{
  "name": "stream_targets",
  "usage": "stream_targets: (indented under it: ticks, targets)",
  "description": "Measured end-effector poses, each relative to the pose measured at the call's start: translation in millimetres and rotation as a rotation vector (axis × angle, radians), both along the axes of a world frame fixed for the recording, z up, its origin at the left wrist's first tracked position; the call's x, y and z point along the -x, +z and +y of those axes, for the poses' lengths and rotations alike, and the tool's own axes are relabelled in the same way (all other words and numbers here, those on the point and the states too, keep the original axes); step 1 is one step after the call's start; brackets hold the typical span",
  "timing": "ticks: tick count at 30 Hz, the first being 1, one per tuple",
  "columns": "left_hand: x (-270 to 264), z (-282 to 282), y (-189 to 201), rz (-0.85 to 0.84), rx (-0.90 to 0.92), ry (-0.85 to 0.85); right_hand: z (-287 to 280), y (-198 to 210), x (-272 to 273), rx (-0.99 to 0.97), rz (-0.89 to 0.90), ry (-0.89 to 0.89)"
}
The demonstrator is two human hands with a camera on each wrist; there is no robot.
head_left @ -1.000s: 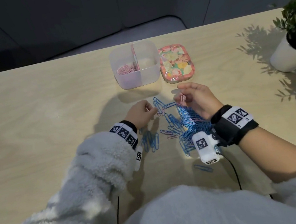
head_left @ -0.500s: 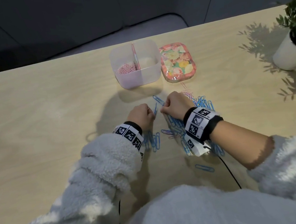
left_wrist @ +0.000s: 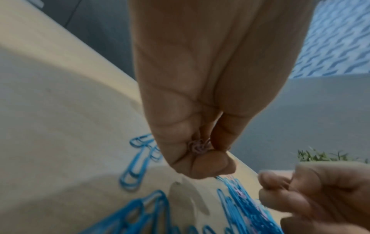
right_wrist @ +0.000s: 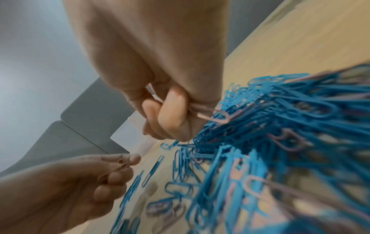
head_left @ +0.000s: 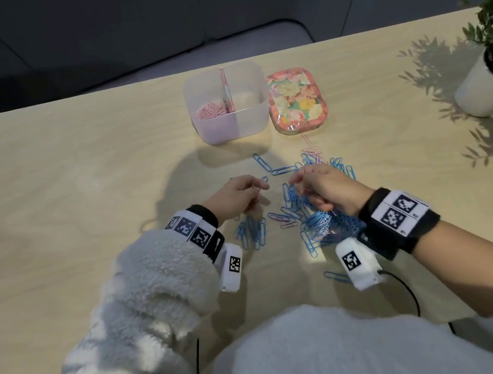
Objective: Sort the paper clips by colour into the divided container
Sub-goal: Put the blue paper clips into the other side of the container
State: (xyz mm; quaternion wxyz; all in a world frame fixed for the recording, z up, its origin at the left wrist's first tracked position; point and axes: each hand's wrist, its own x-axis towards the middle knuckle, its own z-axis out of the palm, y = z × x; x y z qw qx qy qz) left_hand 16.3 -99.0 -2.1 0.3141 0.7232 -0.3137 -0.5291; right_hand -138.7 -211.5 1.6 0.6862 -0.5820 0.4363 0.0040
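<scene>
A clear divided container (head_left: 252, 117) stands at the table's far middle, with pink clips (head_left: 211, 111) in its left half. A heap of blue paper clips (head_left: 318, 224) with some pink ones mixed in lies between my hands. My left hand (head_left: 237, 196) pinches a small bunch of pink clips (left_wrist: 197, 146) between thumb and fingers, just above the table. My right hand (head_left: 323, 186) hovers over the heap and grips pink clips (right_wrist: 208, 116) in its curled fingers. A small group of blue clips (head_left: 253, 230) lies under my left wrist.
A flowered lid (head_left: 296, 99) lies right of the container. White plant pots (head_left: 480, 87) stand at the right edge. Loose pink clips (head_left: 310, 153) lie near the lid. A single blue clip (head_left: 337, 276) lies close to my body, by the right wrist camera.
My right hand swung left toward the left hand, then drew back a little to the right over the heap. The left hand stayed nearly in place, still holding pink clips.
</scene>
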Motion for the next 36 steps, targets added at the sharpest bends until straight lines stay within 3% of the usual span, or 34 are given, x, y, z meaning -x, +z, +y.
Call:
stream_targets:
  ticks: [2,3,7,10,15,22,28,33,36]
  targets:
    - [7,-3,1,0.101,-0.02,0.041,7,0,8,-0.001,0.06,0.036]
    - [9,-4,1,0.086,-0.011,0.016,11,-1,11,0.102,0.095,0.109]
    - [16,-2,-3,-0.361,0.039,-0.349,31,-12,23,0.7,0.21,0.555]
    - [19,1,-9,-0.582,0.071,-0.482,42,-16,25,0.92,0.292,0.602]
    - [20,5,-14,-0.706,0.097,-0.564,45,-20,22,0.939,0.332,0.622]
    - [12,10,-12,-0.758,0.153,-0.569,49,-18,21,1.01,0.321,0.682]
    - [-9,10,8,-0.638,0.17,-0.245,45,-16,21,0.959,0.27,0.774]
    - [-49,-20,39,-0.903,0.265,-0.029,24,2,8,0.662,0.103,0.535]
    - [-69,-44,49,-0.962,0.253,0.069,4,21,-10,0.557,0.015,0.431]
